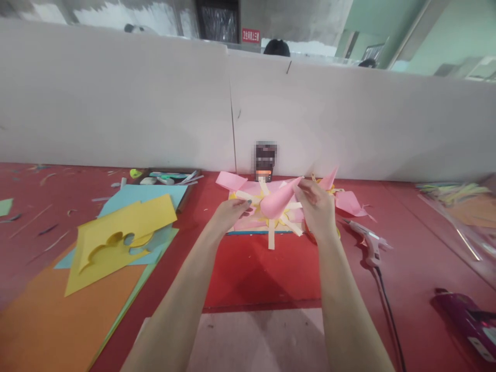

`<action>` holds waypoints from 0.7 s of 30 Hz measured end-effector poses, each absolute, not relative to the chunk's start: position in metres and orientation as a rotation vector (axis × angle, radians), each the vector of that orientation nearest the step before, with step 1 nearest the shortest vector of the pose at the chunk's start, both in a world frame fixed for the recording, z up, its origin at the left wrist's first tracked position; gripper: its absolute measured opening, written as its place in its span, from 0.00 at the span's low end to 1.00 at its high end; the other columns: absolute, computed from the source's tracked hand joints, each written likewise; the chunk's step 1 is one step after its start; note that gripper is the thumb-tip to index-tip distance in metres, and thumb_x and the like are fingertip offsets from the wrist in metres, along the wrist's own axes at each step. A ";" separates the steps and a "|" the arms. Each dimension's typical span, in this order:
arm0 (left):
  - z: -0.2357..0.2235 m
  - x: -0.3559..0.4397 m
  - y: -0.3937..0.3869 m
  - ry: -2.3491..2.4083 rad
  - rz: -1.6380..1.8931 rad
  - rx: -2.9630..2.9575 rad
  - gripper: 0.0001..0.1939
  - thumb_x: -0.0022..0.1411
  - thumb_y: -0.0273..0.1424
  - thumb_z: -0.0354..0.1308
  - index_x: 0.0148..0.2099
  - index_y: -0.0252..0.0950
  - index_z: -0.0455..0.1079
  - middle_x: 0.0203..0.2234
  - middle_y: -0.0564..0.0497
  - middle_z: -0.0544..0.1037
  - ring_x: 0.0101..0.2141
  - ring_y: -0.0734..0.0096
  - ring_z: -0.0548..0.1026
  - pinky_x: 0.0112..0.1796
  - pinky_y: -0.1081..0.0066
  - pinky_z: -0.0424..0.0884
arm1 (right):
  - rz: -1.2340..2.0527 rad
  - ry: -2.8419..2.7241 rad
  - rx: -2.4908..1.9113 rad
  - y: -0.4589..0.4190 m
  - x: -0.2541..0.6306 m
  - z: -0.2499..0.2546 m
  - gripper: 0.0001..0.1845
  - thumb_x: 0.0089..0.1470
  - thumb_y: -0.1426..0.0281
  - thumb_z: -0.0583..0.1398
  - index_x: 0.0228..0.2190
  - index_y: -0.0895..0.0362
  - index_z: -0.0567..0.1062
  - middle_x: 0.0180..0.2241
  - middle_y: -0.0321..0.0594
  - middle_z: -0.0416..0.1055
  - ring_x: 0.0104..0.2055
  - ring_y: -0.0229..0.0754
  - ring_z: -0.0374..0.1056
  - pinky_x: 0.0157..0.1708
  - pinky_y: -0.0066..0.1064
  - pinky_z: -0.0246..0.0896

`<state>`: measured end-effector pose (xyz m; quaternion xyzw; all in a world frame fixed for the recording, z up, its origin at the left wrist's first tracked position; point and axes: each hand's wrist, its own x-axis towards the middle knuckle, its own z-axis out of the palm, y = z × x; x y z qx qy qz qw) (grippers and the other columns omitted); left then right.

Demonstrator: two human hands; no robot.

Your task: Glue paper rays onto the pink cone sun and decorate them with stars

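Pink cone (276,203) tapers to right fingers (305,190), clear of glue gun (373,249).

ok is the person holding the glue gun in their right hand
No, the glue gun lies on the red table, apart from the right hand, which holds the pink paper cone near its tip.

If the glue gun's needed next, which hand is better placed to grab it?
Likely the right hand: the glue gun lies on that side, close by, though this hand seems to pinch the pink cone near its tip. The left hand is farther off, beyond the cone.
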<state>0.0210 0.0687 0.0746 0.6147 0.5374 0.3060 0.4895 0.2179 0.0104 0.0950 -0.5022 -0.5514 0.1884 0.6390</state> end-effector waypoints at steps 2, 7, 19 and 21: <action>0.075 0.021 0.069 1.235 0.760 1.378 0.16 0.49 0.42 0.60 0.32 0.34 0.73 0.34 0.44 0.79 0.36 0.62 0.77 0.40 0.67 0.70 | 0.429 -1.290 -1.107 0.008 0.214 0.098 0.10 0.52 0.64 0.58 0.35 0.54 0.74 0.37 0.39 0.73 0.41 0.41 0.70 0.44 0.34 0.64; 0.078 0.017 0.070 1.182 0.843 1.226 0.15 0.44 0.40 0.65 0.31 0.34 0.75 0.32 0.45 0.80 0.36 0.61 0.77 0.41 0.66 0.70 | 0.460 -1.371 -1.077 -0.001 0.205 0.110 0.09 0.54 0.67 0.56 0.36 0.54 0.75 0.40 0.40 0.72 0.43 0.40 0.68 0.46 0.34 0.63; 0.074 0.018 0.072 1.175 0.892 1.194 0.16 0.44 0.40 0.64 0.32 0.33 0.75 0.29 0.45 0.79 0.32 0.62 0.77 0.30 0.70 0.70 | 0.593 -1.378 -1.014 -0.010 0.196 0.121 0.08 0.52 0.68 0.58 0.36 0.51 0.75 0.42 0.38 0.73 0.46 0.40 0.67 0.47 0.34 0.63; 0.076 0.018 0.071 1.188 0.887 1.218 0.16 0.44 0.41 0.64 0.30 0.32 0.75 0.27 0.45 0.79 0.30 0.62 0.76 0.28 0.71 0.68 | 0.604 -1.386 -0.993 -0.010 0.196 0.123 0.09 0.52 0.67 0.59 0.37 0.51 0.75 0.42 0.38 0.72 0.46 0.40 0.67 0.46 0.33 0.63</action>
